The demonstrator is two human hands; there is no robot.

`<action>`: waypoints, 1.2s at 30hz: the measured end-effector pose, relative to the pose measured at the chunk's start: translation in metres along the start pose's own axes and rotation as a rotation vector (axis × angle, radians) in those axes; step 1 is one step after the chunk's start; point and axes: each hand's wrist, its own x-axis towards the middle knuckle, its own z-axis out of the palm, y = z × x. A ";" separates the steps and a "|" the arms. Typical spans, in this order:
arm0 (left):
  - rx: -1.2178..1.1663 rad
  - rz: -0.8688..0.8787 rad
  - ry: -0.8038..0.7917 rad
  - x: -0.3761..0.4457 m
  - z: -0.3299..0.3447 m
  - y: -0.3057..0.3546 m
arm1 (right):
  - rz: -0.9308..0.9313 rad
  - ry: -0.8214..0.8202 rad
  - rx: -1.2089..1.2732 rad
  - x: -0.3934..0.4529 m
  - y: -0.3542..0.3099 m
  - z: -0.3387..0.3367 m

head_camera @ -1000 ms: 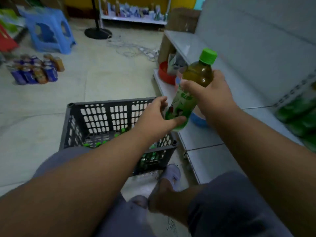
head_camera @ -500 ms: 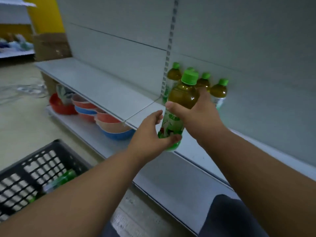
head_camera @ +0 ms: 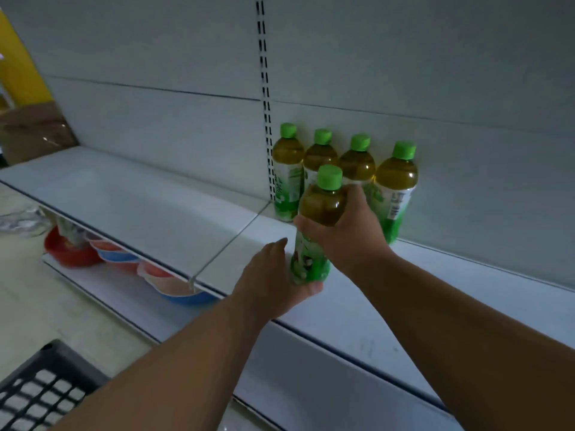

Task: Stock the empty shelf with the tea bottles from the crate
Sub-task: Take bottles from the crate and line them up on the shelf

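Left of the hands, on the lower board, red and blue plastic bowls are lying stacked. Farther left, a cardboard box is standing beside a yellow wall.

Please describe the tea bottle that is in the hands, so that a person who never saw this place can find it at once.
Find the slotted metal upright in the grey back wall; at its foot, four tea bottles stand in a row on the shelf. Just in front of them is a fifth bottle. Only this one is held: the right hand grips its middle and the left hand supports its base.
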 end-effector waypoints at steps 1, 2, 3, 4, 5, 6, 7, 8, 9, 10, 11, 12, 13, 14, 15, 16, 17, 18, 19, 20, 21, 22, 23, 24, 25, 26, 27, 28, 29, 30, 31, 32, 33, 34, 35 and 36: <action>0.094 0.049 0.001 0.007 0.002 -0.006 | 0.008 0.004 0.001 0.003 0.002 0.005; 0.167 0.088 0.010 0.012 0.004 -0.012 | 0.008 0.013 -0.004 0.005 0.004 0.010; 0.218 0.111 0.017 0.014 0.008 -0.017 | 0.003 0.019 -0.014 0.005 0.005 0.013; 0.255 0.119 0.014 0.015 0.011 -0.021 | -0.002 0.019 -0.030 0.004 0.007 0.016; 0.293 0.122 -0.005 0.016 0.014 -0.024 | -0.004 0.016 -0.054 0.002 0.010 0.019; 0.336 0.129 -0.029 0.016 0.016 -0.025 | 0.004 0.010 -0.086 -0.003 0.016 0.021; 0.377 0.129 -0.051 0.016 0.018 -0.026 | 0.017 0.000 -0.127 -0.008 0.022 0.024; 0.401 0.115 -0.077 0.018 0.018 -0.027 | 0.029 -0.014 -0.179 -0.014 0.028 0.027; 0.404 0.090 -0.110 0.021 0.017 -0.028 | 0.033 -0.028 -0.238 -0.018 0.035 0.030; 0.398 0.066 -0.140 0.024 0.016 -0.029 | 0.034 -0.035 -0.287 -0.020 0.040 0.032; 0.394 0.050 -0.150 0.026 0.015 -0.031 | 0.033 -0.035 -0.314 -0.019 0.042 0.034; 0.394 0.045 -0.144 0.027 0.016 -0.033 | 0.028 -0.033 -0.324 -0.015 0.043 0.037; 0.397 0.044 -0.136 0.027 0.017 -0.036 | 0.019 -0.034 -0.333 -0.010 0.042 0.040; 0.396 0.041 -0.129 0.027 0.019 -0.037 | 0.008 -0.038 -0.347 -0.003 0.040 0.043; 0.393 0.035 -0.114 0.027 0.021 -0.038 | -0.001 -0.046 -0.362 0.005 0.037 0.048; 0.390 0.027 -0.093 0.027 0.024 -0.039 | -0.008 -0.054 -0.372 0.012 0.035 0.052; 0.385 0.019 -0.073 0.027 0.026 -0.040 | -0.015 -0.061 -0.378 0.020 0.032 0.057; 0.377 0.009 -0.063 0.027 0.028 -0.040 | -0.020 -0.065 -0.384 0.027 0.030 0.062; 0.367 0.000 -0.059 0.027 0.029 -0.041 | -0.021 -0.069 -0.390 0.034 0.029 0.066; 0.360 -0.009 -0.057 0.028 0.030 -0.041 | -0.018 -0.073 -0.395 0.041 0.027 0.070; 0.358 -0.015 -0.056 0.027 0.030 -0.041 | -0.013 -0.077 -0.399 0.047 0.026 0.074; 0.358 -0.019 -0.055 0.027 0.031 -0.041 | -0.009 -0.080 -0.404 0.053 0.025 0.077; 0.361 -0.020 -0.055 0.027 0.031 -0.040 | -0.008 -0.083 -0.406 0.059 0.024 0.081; 0.365 -0.017 -0.057 0.027 0.031 -0.041 | -0.008 -0.084 -0.404 0.063 0.023 0.085; 0.367 -0.013 -0.062 0.027 0.031 -0.041 | -0.007 -0.086 -0.396 0.067 0.022 0.088; 0.365 -0.011 -0.067 0.028 0.032 -0.042 | -0.004 -0.087 -0.386 0.070 0.021 0.091; 0.359 -0.009 -0.071 0.028 0.032 -0.042 | -0.001 -0.085 -0.382 0.073 0.020 0.094; 0.354 -0.006 -0.074 0.027 0.032 -0.042 | 0.002 -0.082 -0.383 0.075 0.019 0.095; 0.353 -0.005 -0.076 0.028 0.032 -0.043 | 0.006 -0.078 -0.385 0.077 0.019 0.097; 0.355 -0.004 -0.076 0.028 0.032 -0.042 | 0.009 -0.072 -0.385 0.079 0.020 0.098; 0.359 -0.003 -0.076 0.028 0.032 -0.042 | 0.012 -0.068 -0.380 0.080 0.020 0.099; 0.366 -0.001 -0.078 0.028 0.031 -0.042 | 0.014 -0.064 -0.375 0.080 0.021 0.100; 0.374 0.002 -0.080 0.028 0.031 -0.042 | 0.013 -0.059 -0.373 0.080 0.021 0.101; 0.381 0.005 -0.082 0.028 0.030 -0.042 | 0.010 -0.054 -0.373 0.079 0.022 0.103; 0.386 0.007 -0.085 0.027 0.030 -0.042 | 0.008 -0.052 -0.373 0.077 0.023 0.104; 0.390 0.007 -0.092 0.027 0.029 -0.041 | 0.011 -0.054 -0.372 0.074 0.026 0.104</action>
